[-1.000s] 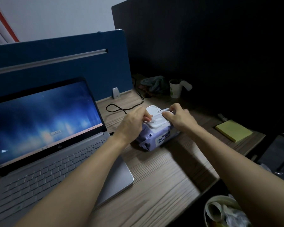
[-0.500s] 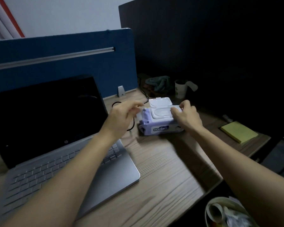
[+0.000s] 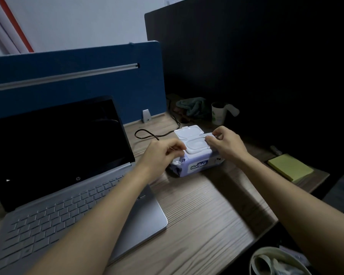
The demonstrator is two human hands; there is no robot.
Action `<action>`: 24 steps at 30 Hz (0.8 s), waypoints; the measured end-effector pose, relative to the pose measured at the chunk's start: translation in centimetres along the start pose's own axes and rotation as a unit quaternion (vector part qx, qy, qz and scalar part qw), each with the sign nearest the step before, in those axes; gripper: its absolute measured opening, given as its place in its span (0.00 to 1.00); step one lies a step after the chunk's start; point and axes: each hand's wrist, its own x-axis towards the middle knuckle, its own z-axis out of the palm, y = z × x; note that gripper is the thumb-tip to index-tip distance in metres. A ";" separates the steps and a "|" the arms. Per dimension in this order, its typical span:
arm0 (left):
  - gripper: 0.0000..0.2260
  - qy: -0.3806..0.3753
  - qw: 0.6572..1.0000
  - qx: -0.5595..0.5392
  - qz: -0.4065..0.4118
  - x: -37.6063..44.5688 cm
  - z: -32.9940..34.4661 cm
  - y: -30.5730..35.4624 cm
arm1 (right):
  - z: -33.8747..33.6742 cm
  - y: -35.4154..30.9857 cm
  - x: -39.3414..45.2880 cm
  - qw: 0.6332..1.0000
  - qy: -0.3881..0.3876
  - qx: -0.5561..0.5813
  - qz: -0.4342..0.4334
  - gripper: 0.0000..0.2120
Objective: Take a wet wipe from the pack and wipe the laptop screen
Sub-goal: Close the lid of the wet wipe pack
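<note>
Purple wipe pack (image 3: pixel 197 164), lid open — both hands' curled fingers grip its sides.

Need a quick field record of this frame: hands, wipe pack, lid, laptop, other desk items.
left hand: closed at the pack's left end, pinching something small; a wipe cannot be confirmed
right hand: fingers on the right edge of the pack's white lid frame
wet wipe pack: purple, on the wooden desk, right of the laptop
pack lid: flipped open, away from the person
laptop: open, screen dark
other: yellow sticky notes, paper cup, black cable, grey cloth
</note>
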 end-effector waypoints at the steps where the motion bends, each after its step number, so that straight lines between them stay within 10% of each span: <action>1: 0.06 0.001 1.000 -0.007 -0.005 0.0 0.1 0.0 | -0.1 0.0 0.1 1.000 -0.006 0.002 -0.009 0.19; 24: 0.08 0.023 0.999 0.027 -0.017 0.6 -0.1 0.0 | -2.3 -4.2 1.1 0.934 -0.134 -0.155 -0.291 0.04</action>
